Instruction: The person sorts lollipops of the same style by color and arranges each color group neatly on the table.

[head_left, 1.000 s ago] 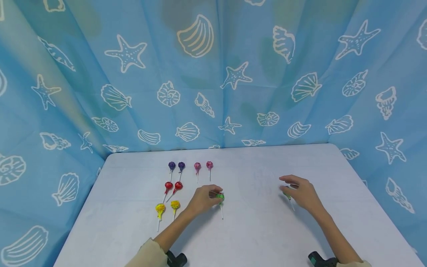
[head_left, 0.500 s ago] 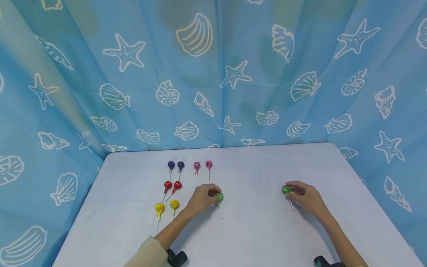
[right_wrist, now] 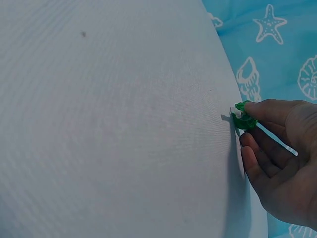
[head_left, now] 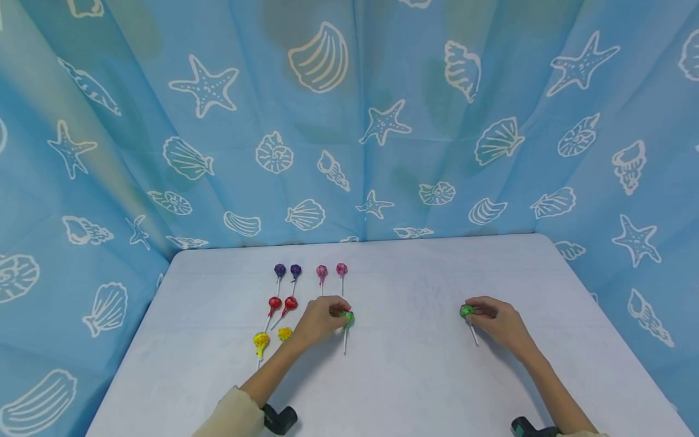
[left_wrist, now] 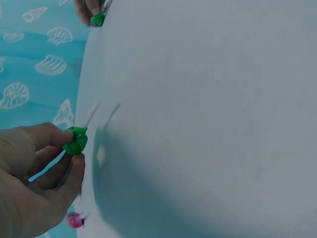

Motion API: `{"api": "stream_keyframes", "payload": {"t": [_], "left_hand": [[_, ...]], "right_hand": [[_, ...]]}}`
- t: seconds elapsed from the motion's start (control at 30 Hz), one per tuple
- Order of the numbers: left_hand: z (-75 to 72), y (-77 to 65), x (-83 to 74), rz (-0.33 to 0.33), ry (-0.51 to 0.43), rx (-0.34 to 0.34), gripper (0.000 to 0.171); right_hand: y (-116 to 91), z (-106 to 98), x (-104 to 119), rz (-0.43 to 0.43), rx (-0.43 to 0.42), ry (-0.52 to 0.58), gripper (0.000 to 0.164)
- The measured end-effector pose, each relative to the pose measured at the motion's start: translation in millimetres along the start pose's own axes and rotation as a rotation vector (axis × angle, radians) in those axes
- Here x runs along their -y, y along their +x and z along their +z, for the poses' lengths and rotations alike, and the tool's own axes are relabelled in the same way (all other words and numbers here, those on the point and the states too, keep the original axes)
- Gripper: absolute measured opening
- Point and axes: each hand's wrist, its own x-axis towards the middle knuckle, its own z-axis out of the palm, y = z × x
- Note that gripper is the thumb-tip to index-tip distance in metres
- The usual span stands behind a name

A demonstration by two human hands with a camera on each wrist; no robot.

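My left hand [head_left: 318, 321] pinches the head of a green lollipop [head_left: 348, 318] between thumb and fingers. In the left wrist view this green lollipop [left_wrist: 76, 141] is off the table, its shadow falling apart from it. Over the right half of the table, my right hand [head_left: 500, 325] pinches a second green lollipop [head_left: 466, 311] by its head. The right wrist view shows that green lollipop [right_wrist: 243, 116] between thumb and fingertips. Near the left hand lie two pink lollipops [head_left: 341, 269], two red lollipops [head_left: 291, 303] and two yellow lollipops [head_left: 261, 341], one partly hidden by the left forearm.
Two purple lollipops [head_left: 280, 271] lie at the back left of the white table [head_left: 415, 364]. A blue curtain [head_left: 338, 121] with white shell and starfish prints hangs behind and beside the table. Black devices [head_left: 281, 419] are strapped at both wrists.
The left hand has moved slightly left with its green lollipop. The right hand has shifted its hold, then moved its green lollipop a little left. The other lollipops have stayed put.
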Motion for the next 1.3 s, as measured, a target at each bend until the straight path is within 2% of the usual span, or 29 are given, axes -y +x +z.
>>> {"api": "stream_keyframes", "payload": {"t": [0.3, 0.57, 0.93, 1.13, 1.3], "left_hand": [[-25.8, -3.2, 7.5, -0.104, 0.027, -0.065, 0.019], [-34.2, -3.4, 17.1, -0.161, 0.077, -0.117, 0.019], [-35.9, -2.5, 20.1, -0.151, 0.109, -0.148, 0.018], [-35.5, -1.3, 20.1, -0.131, 0.114, -0.151, 0.017], [-34.6, 0.5, 20.4, -0.149, 0.114, -0.146, 0.018]], "right_hand": [[-0.8, -0.2, 0.5, 0.014, -0.001, 0.014, 0.034], [-1.6, 0.5, 1.3, 0.026, -0.003, -0.011, 0.036], [2.6, 8.3, 12.0, -0.014, 0.008, 0.008, 0.03], [8.3, 14.8, 33.8, -0.059, 0.021, 0.06, 0.028], [17.0, 22.5, 56.6, -0.084, 0.029, 0.119, 0.029]]}}
